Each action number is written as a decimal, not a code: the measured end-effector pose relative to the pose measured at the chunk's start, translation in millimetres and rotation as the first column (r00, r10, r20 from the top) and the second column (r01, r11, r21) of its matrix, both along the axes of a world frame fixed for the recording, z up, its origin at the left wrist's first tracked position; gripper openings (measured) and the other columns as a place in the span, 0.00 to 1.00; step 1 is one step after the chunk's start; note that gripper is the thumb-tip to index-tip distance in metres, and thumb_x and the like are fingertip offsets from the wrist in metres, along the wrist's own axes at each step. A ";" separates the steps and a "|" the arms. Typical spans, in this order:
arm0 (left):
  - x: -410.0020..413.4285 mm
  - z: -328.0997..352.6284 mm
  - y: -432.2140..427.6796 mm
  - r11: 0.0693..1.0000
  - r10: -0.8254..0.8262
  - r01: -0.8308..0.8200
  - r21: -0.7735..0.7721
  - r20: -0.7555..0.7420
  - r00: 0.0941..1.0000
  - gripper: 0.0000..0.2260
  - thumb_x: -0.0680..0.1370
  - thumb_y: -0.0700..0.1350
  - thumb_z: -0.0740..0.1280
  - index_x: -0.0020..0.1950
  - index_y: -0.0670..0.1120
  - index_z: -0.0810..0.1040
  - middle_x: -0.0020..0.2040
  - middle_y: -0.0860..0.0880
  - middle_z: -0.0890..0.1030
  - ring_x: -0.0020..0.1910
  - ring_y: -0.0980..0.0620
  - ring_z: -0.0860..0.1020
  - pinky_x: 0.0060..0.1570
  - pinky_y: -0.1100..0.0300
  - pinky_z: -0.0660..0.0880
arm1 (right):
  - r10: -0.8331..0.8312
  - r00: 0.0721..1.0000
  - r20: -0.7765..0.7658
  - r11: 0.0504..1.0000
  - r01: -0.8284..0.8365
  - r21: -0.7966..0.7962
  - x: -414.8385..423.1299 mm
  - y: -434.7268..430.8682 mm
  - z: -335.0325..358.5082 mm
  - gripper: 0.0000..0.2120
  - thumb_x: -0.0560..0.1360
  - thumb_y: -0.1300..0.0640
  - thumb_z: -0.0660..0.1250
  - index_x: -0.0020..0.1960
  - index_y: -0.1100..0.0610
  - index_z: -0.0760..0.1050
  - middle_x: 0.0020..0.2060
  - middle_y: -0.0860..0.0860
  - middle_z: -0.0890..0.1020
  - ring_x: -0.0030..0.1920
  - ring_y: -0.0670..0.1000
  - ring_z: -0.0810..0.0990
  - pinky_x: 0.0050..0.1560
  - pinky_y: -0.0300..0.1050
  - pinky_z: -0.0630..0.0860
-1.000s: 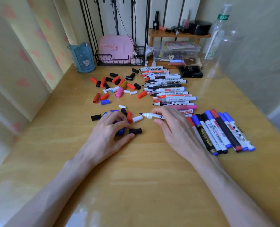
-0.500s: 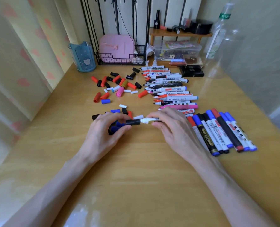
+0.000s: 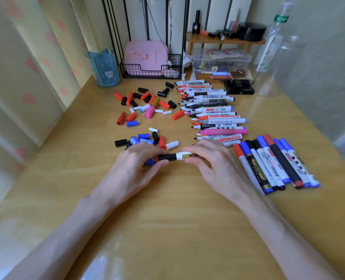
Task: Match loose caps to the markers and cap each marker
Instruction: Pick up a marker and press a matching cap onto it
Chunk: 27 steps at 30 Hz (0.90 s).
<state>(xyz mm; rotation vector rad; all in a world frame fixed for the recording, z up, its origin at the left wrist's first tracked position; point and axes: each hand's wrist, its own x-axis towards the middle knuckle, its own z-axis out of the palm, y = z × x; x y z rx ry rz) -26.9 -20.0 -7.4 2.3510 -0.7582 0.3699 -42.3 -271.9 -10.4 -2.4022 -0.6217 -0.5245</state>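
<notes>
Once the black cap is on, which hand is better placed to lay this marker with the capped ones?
Probably the right hand: it holds the marker by its barrel, and the capped row lies beside it. The left hand holds the black cap, farther away.

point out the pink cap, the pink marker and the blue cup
pink cap (image 3: 149, 112): head view, side wall
pink marker (image 3: 222, 131): head view, middle of barrel
blue cup (image 3: 105, 68): head view, front wall
</notes>
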 end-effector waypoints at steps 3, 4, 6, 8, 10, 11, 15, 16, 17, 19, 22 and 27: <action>3.2 4.0 5.6 0.999 -0.001 0.001 0.037 0.004 1.000 0.11 0.83 0.56 0.67 0.60 0.54 0.84 0.46 0.60 0.81 0.47 0.58 0.76 0.46 0.61 0.73 | -0.047 0.998 0.034 0.999 0.047 -0.014 1.6 -4.4 1.8 0.11 0.80 0.55 0.72 0.61 0.54 0.83 0.48 0.48 0.80 0.50 0.52 0.79 0.52 0.53 0.76; 4.7 5.0 9.1 1.000 0.012 -0.012 0.022 0.002 1.000 0.09 0.83 0.55 0.68 0.60 0.55 0.84 0.46 0.61 0.80 0.47 0.58 0.76 0.45 0.62 0.72 | -0.085 0.995 0.047 0.996 0.086 -0.014 2.4 -7.4 2.5 0.11 0.79 0.55 0.72 0.61 0.54 0.83 0.49 0.48 0.81 0.52 0.52 0.79 0.54 0.54 0.76; 7.0 5.1 17.1 0.999 0.045 -0.045 -0.010 -0.003 0.999 0.08 0.82 0.53 0.69 0.59 0.55 0.84 0.46 0.63 0.79 0.48 0.58 0.76 0.46 0.62 0.72 | -0.152 0.987 0.058 0.988 0.152 0.000 5.1 -15.2 3.5 0.12 0.79 0.55 0.72 0.62 0.54 0.83 0.51 0.47 0.82 0.54 0.51 0.79 0.57 0.54 0.77; 8.9 2.9 21.0 0.998 0.054 -0.054 0.017 0.022 0.998 0.09 0.82 0.52 0.70 0.60 0.53 0.84 0.51 0.61 0.80 0.52 0.56 0.76 0.51 0.59 0.74 | -0.185 0.981 0.051 0.983 0.184 0.014 7.3 -20.1 3.0 0.12 0.79 0.55 0.72 0.62 0.54 0.83 0.52 0.48 0.82 0.55 0.51 0.80 0.57 0.55 0.78; 10.1 -2.4 18.9 0.998 0.031 -0.033 0.059 0.044 0.999 0.10 0.81 0.52 0.71 0.61 0.52 0.84 0.55 0.57 0.79 0.57 0.52 0.75 0.58 0.59 0.72 | -0.187 0.982 0.033 0.982 0.186 0.015 6.8 -19.2 1.9 0.12 0.79 0.55 0.72 0.62 0.54 0.83 0.52 0.47 0.82 0.55 0.51 0.80 0.58 0.55 0.78; 10.2 -5.2 17.0 0.997 0.014 -0.018 0.073 0.048 0.999 0.11 0.80 0.51 0.72 0.61 0.52 0.84 0.57 0.55 0.78 0.59 0.51 0.74 0.60 0.59 0.71 | -0.180 0.983 0.027 0.984 0.180 0.014 5.9 -17.4 1.9 0.12 0.79 0.54 0.72 0.62 0.54 0.83 0.53 0.47 0.82 0.56 0.51 0.80 0.59 0.54 0.77; 9.4 -11.5 12.2 0.989 -0.015 -0.001 0.147 0.104 0.995 0.12 0.80 0.52 0.71 0.62 0.51 0.84 0.60 0.53 0.77 0.61 0.48 0.73 0.61 0.52 0.73 | -0.160 0.987 0.009 0.987 0.160 0.011 2.3 -11.2 3.3 0.12 0.79 0.54 0.72 0.62 0.54 0.83 0.52 0.47 0.81 0.55 0.51 0.80 0.58 0.53 0.77; 9.0 -11.8 11.2 0.986 -0.018 -0.003 0.169 0.123 0.992 0.13 0.80 0.53 0.71 0.62 0.52 0.84 0.61 0.52 0.77 0.62 0.47 0.73 0.60 0.50 0.73 | -0.158 0.987 0.006 0.987 0.158 0.004 2.1 -10.7 3.3 0.12 0.79 0.54 0.72 0.62 0.54 0.83 0.52 0.47 0.81 0.55 0.51 0.80 0.58 0.53 0.77; 8.6 -12.0 9.7 0.983 -0.023 -0.002 0.183 0.136 0.990 0.13 0.80 0.53 0.71 0.62 0.52 0.85 0.62 0.51 0.77 0.62 0.46 0.74 0.59 0.48 0.74 | -0.157 0.988 0.004 0.988 0.157 -0.002 2.2 -10.7 2.9 0.12 0.79 0.54 0.72 0.62 0.54 0.83 0.52 0.47 0.81 0.55 0.51 0.80 0.58 0.53 0.77; 8.0 -11.9 5.5 0.983 -0.027 -0.001 0.185 0.148 0.989 0.12 0.80 0.54 0.71 0.62 0.53 0.85 0.63 0.50 0.76 0.63 0.45 0.73 0.58 0.46 0.74 | -0.157 0.988 0.003 0.988 0.157 -0.004 2.6 -11.7 2.6 0.12 0.80 0.54 0.72 0.62 0.54 0.83 0.52 0.47 0.81 0.55 0.51 0.80 0.58 0.53 0.77; 6.8 -12.6 0.4 0.985 -0.022 -0.004 0.172 0.151 0.988 0.14 0.81 0.56 0.71 0.64 0.53 0.84 0.65 0.49 0.75 0.66 0.44 0.73 0.61 0.46 0.73 | -0.170 0.985 0.003 0.985 0.170 0.002 2.9 -12.5 2.6 0.12 0.80 0.54 0.72 0.62 0.54 0.83 0.52 0.47 0.81 0.55 0.51 0.80 0.58 0.54 0.78; 10.4 -11.2 7.5 0.988 0.023 -0.035 0.147 0.086 0.996 0.20 0.78 0.63 0.70 0.64 0.52 0.81 0.63 0.50 0.73 0.61 0.47 0.74 0.59 0.47 0.74 | -0.184 0.983 0.005 0.983 0.184 -0.001 2.3 -11.8 2.5 0.12 0.79 0.54 0.72 0.62 0.54 0.83 0.52 0.48 0.82 0.54 0.52 0.80 0.57 0.54 0.78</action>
